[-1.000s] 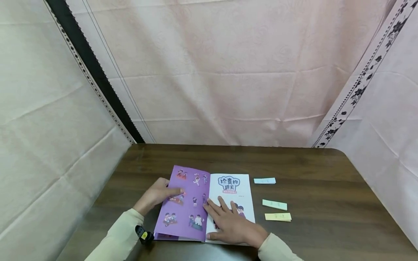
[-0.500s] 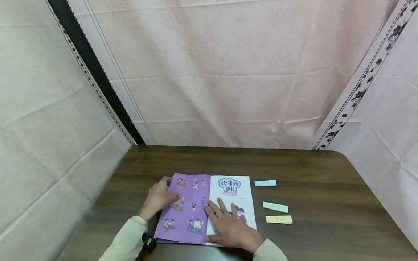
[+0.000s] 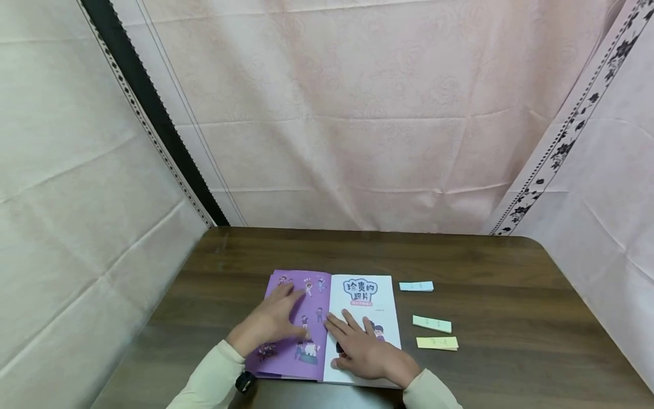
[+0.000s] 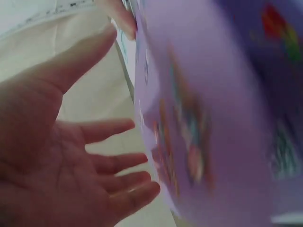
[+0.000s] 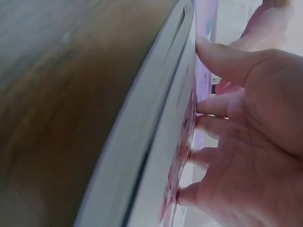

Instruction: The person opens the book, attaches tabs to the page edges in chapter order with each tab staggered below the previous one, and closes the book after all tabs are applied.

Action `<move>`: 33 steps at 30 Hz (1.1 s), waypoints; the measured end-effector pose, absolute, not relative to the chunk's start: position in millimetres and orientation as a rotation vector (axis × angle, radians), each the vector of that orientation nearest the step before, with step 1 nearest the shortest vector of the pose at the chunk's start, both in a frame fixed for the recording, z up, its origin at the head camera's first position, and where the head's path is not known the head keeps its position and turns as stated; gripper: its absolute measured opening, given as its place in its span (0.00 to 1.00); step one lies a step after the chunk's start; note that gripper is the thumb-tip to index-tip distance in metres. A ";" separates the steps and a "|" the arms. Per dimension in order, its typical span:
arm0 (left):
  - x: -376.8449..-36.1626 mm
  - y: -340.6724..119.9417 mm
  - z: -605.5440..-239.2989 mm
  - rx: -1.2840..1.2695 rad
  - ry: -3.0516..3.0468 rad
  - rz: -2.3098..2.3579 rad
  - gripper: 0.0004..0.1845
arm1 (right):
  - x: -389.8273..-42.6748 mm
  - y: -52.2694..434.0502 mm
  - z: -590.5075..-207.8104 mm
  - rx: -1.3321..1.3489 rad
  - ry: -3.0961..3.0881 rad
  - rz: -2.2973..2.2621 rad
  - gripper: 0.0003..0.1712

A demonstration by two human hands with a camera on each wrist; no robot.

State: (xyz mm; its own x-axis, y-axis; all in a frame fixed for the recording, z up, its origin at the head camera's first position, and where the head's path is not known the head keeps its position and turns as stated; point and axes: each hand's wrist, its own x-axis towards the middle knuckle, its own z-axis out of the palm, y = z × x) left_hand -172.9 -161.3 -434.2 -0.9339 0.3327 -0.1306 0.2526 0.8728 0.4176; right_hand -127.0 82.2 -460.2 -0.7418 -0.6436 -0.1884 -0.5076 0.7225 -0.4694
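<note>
An open book (image 3: 357,329) lies on the table, a purple page with small cartoon figures at left and a white title page at right. My left hand (image 3: 273,321) is over the purple page (image 4: 213,94), thumb apart from the fingers and nothing between them; the left wrist view shows its palm and fingertips close to that page. My right hand (image 3: 365,349) rests spread on the white page (image 3: 385,301), fingertips near the fold. In the right wrist view the right hand's fingertips (image 5: 187,194) touch the page above the book's thick edge (image 5: 137,132).
Right of the book lie a blue paper strip (image 3: 416,286), a green strip (image 3: 431,324) and a yellow strip (image 3: 436,343). The dark wooden table (image 3: 485,272) ends at a pale cloth (image 3: 357,142) behind, with cloth on both sides too.
The left hand has let go of the purple page's outer edge and moved right over the page. That page has come down flatter. The right hand has stayed nearly in place.
</note>
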 end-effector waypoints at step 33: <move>-165.6 -96.6 -455.5 0.327 2.739 0.720 0.61 | -157.8 134.9 -463.3 -0.489 2.783 -0.648 0.59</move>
